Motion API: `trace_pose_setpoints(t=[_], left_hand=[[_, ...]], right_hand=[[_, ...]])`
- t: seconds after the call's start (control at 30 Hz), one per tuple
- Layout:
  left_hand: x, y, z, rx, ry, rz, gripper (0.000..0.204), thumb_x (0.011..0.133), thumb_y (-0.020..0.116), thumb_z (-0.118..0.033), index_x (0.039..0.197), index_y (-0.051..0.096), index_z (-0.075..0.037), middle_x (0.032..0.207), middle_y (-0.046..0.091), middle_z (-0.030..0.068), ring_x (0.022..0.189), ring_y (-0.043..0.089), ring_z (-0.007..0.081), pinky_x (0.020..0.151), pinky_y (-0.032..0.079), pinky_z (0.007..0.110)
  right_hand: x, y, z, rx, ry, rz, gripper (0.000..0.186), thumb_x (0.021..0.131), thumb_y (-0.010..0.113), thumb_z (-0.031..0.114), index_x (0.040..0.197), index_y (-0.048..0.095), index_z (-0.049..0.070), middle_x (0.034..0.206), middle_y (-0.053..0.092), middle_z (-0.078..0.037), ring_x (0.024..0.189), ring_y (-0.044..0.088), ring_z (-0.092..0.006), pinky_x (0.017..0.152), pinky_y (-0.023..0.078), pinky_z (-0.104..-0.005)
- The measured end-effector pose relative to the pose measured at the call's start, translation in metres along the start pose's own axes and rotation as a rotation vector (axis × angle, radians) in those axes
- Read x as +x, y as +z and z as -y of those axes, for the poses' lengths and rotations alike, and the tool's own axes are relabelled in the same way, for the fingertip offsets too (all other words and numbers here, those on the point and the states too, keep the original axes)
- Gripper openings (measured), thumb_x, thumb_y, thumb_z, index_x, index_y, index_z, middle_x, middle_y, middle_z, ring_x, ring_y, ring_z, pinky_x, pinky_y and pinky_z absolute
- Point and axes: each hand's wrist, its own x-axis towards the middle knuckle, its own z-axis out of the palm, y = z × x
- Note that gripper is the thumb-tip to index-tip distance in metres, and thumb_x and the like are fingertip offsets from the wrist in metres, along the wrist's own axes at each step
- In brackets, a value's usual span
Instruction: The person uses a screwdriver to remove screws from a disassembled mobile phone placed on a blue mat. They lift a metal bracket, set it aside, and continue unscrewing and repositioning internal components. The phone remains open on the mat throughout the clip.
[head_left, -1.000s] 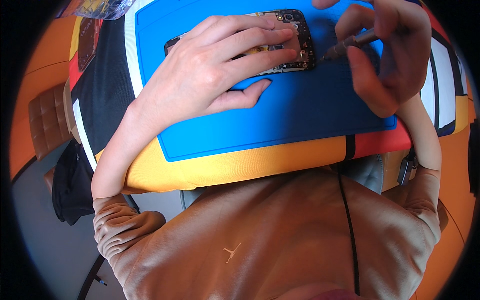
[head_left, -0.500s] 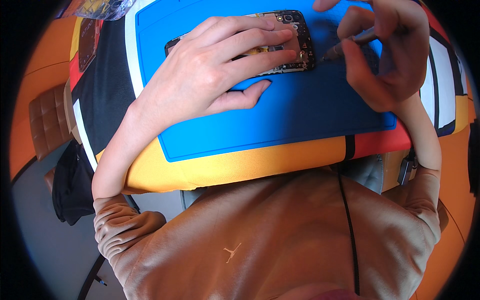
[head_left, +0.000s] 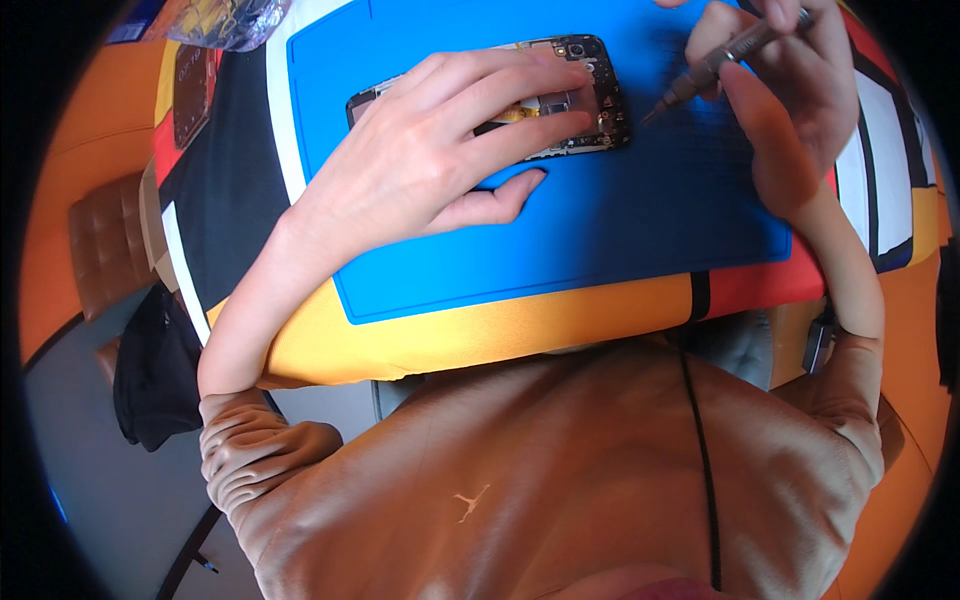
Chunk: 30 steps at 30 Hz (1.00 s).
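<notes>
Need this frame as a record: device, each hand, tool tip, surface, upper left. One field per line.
device: opened black rectangular smartphone, internals exposed
left hand: laid across the opened smartphone, fingers spread
right hand: holding a slim dark pen-shaped tool
tool tip: just right of the opened smartphone's edge; mat contact unclear
surface: blue rectangular mat on a multicoloured cloth
upper left: dark rectangular phone, crinkled clear plastic bag

The colour-blocked tablecloth (head_left: 520, 330) carries a blue mat (head_left: 560, 240); a lit phone (head_left: 193, 95) and plastic bag (head_left: 225, 20) lie leftward.
</notes>
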Motion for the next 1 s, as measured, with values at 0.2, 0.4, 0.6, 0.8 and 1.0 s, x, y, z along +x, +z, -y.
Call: trace_pose_setpoints(t=[0.2, 0.4, 0.6, 0.8, 1.0], left_hand=[[0.008, -0.009, -0.004, -0.055, -0.040, -0.016, 0.037, 0.085, 0.075, -0.016, 0.121, 0.069, -0.012, 0.133, 0.062, 0.0047, 0.116, 0.062, 0.0252, 0.091, 0.051, 0.037], [0.032, -0.031, -0.005, -0.075, -0.075, 0.034, 0.012, 0.091, 0.074, -0.019, 0.100, 0.073, -0.010, 0.101, 0.070, 0.0006, 0.091, 0.065, 0.0205, 0.086, 0.046, 0.035], [0.061, -0.029, -0.004, -0.045, -0.033, 0.329, 0.016, 0.091, 0.073, -0.020, 0.100, 0.072, -0.007, 0.100, 0.070, 0.0062, 0.093, 0.066, 0.0251, 0.089, 0.048, 0.036], [0.077, -0.035, -0.014, 0.020, -0.041, 0.415, 0.015, 0.095, 0.070, -0.017, 0.103, 0.072, -0.005, 0.099, 0.070, 0.0093, 0.092, 0.066, 0.0262, 0.095, 0.047, 0.037], [0.088, -0.038, -0.029, 0.188, -0.099, 0.592, 0.011, 0.091, 0.070, -0.013, 0.099, 0.070, -0.004, 0.096, 0.069, 0.0104, 0.096, 0.065, 0.0278, 0.096, 0.048, 0.038]], right_hand=[[0.005, 0.008, -0.015, 0.303, 0.210, -0.158, 0.032, 0.084, 0.048, -0.007, 0.108, 0.036, 0.009, 0.106, 0.059, -0.012, 0.064, 0.049, -0.0035, 0.056, 0.040, -0.0165], [0.011, 0.012, -0.024, 0.365, 0.480, -0.289, 0.015, 0.092, 0.051, 0.002, 0.104, 0.046, 0.009, 0.091, 0.061, -0.002, 0.059, 0.050, -0.0049, 0.052, 0.041, -0.0192], [0.017, 0.012, -0.035, 0.322, 0.559, -0.302, 0.004, 0.094, 0.057, 0.008, 0.096, 0.054, 0.007, 0.076, 0.058, -0.001, 0.054, 0.051, -0.0063, 0.047, 0.040, -0.0211], [0.016, 0.014, -0.045, 0.382, 0.616, -0.356, 0.008, 0.094, 0.060, 0.012, 0.097, 0.054, 0.007, 0.071, 0.054, -0.001, 0.052, 0.051, -0.0080, 0.045, 0.039, -0.0223], [0.016, 0.012, -0.050, 0.400, 0.666, -0.331, 0.009, 0.093, 0.059, 0.012, 0.098, 0.053, 0.007, 0.070, 0.054, -0.002, 0.051, 0.051, -0.0089, 0.044, 0.040, -0.0224]])
